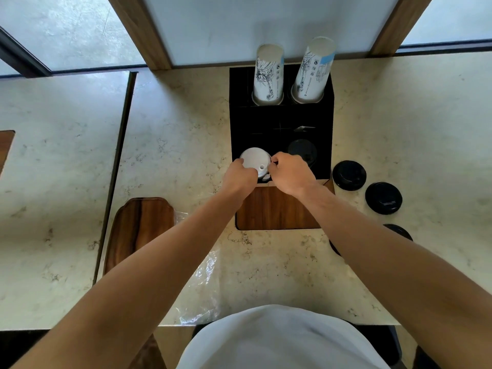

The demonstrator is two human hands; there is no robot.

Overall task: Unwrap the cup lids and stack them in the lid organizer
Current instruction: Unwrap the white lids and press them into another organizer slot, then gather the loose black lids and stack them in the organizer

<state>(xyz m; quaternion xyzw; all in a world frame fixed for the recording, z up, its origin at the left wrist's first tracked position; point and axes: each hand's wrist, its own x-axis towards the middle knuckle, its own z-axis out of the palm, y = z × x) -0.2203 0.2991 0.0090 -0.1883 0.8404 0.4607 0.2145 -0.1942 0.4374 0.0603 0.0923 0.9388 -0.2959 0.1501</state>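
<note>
The white lid stack sits between the left hand and right hand, both grasping its rim above the lid organizer's front-left slot.

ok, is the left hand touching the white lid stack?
Touching. The head view shows the left hand with fingers curled onto the left edge of the white lid stack; the right hand holds the opposite edge, no gap visible.

Pale marble counter, black lid organizer at its back edge, three black lids right, wooden board left, clear plastic wrap near front edge
</note>
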